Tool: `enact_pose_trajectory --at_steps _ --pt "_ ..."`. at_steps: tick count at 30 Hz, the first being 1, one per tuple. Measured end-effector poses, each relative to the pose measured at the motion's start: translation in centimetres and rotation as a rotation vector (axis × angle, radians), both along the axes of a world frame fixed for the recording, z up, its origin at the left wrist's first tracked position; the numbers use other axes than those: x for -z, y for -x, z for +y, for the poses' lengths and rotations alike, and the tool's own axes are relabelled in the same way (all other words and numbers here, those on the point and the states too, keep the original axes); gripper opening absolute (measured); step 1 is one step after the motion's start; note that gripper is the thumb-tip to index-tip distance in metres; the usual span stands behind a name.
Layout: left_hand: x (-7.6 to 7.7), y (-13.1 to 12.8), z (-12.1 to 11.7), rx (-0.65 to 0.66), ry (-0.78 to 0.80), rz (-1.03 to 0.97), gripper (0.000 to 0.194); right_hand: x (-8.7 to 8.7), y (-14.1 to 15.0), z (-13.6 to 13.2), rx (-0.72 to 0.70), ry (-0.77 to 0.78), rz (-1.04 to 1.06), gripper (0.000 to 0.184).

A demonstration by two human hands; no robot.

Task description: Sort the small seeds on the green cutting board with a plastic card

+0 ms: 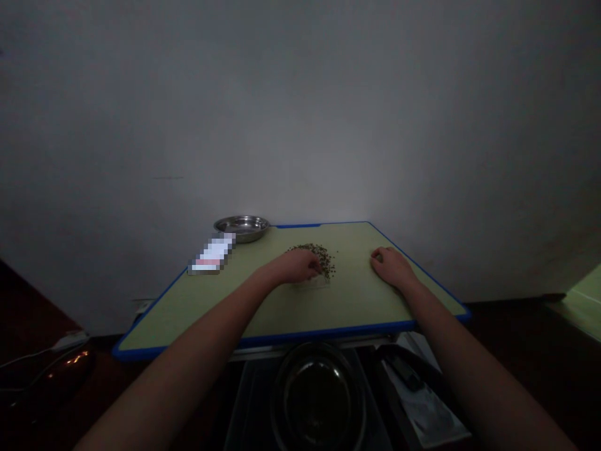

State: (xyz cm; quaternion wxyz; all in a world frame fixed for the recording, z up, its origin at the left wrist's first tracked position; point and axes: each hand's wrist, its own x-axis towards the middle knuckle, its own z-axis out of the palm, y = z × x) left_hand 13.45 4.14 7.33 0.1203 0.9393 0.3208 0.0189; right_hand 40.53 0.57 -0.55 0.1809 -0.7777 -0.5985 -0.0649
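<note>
A loose pile of small brown seeds or beans lies spread on the light green tabletop. My left hand is at the pile's near left side, its thumb and fingers pinched together at the grains. Whatever the pinch holds is too small and dark to make out. Just below that hand, a see-through flat thing shows faintly on the table. To the right of the pile, my right hand rests on the tabletop with curled, closed fingers; their inside is hidden.
A shallow steel bowl stands at the back left, and a blurred-out phone-like screen is in front of it. Below the table's blue edge sits a dark round pan or lid. A wall rises behind the table.
</note>
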Motion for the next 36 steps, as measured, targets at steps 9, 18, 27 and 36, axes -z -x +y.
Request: enact_pose_trajectory --at_steps 9,18,27,36 --pt "-2.3 1.7 3.8 -0.247 -0.098 -0.124 0.024 0.3 -0.3 0.3 -0.009 -0.003 0.019 0.027" --pt "0.0 6.5 8.9 -0.649 -0.027 -0.174 0.023 0.4 -0.3 0.4 0.001 -0.006 0.044 0.027" --pt "1.8 5.8 11.0 -0.697 0.105 -0.193 0.018 0.3 -0.1 0.4 0.0 -0.018 0.053 0.026" --pt "2.5 2.2 10.3 -0.543 0.28 -0.288 0.009 0.3 0.4 0.4 -0.006 -0.034 0.045 0.025"
